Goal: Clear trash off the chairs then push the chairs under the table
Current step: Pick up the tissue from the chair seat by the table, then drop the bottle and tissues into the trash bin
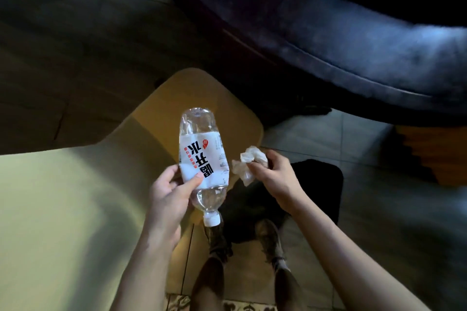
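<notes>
My left hand (166, 197) grips a clear plastic water bottle (202, 156) with a white label, held upside down so its white cap points toward me. My right hand (271, 174) pinches a crumpled white tissue (249, 163) between the fingertips. Both are held above the near edge of a tan chair seat (202, 98), which extends away from me toward a dark round table (328, 40). The table's thick rim arcs across the upper right, and the seat's far end lies in its shadow.
A second wooden chair (429, 154) shows at the right, partly under the table rim. A dark mat (316, 184) lies on the grey tiled floor (379, 222) beneath my arms. My legs and shoes are at the bottom centre. A pale, brightly lit surface (63, 209) fills the lower left.
</notes>
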